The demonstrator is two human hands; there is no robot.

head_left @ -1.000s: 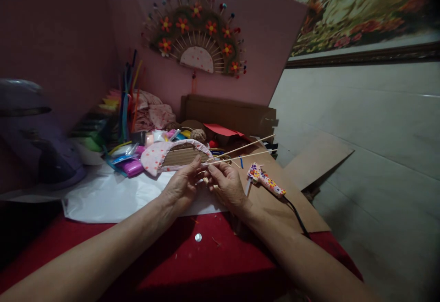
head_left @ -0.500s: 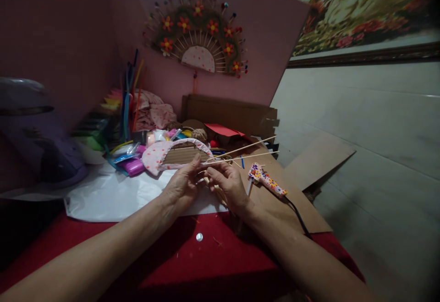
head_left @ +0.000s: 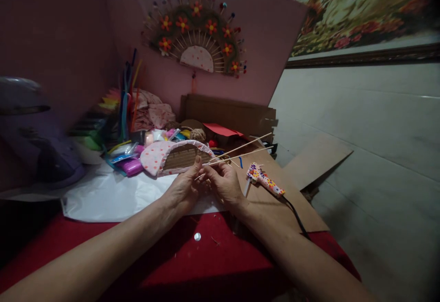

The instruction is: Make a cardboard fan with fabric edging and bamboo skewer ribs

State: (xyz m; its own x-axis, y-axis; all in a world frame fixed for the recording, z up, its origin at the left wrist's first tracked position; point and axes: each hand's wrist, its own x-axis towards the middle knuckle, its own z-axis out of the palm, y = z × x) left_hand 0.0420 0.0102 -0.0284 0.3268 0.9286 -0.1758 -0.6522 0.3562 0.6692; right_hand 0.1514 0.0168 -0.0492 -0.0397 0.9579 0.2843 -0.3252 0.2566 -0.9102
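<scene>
Holding thin wooden skewers [head_left: 240,148] at the straight edge of the half-round corrugated cardboard piece wrapped in pink dotted fabric [head_left: 178,157]. Two skewers already fan out toward 2 o'clock; judged early, most spokes unfitted. Left hand [head_left: 184,187] pinches the piece's lower rim, which lies at its 12 o'clock. Right hand [head_left: 223,183] grips the skewer ends. Dotted glue gun [head_left: 264,179] on the table, 3 o'clock.

no words, labels, brand names or numbers can be read anywhere in this view. the spotted glue gun [head_left: 264,180], the framed picture [head_left: 360,13] at two o'clock and the packets [head_left: 125,162] at nine o'clock show only patterns and colours, too blurred for any lettering.
</scene>
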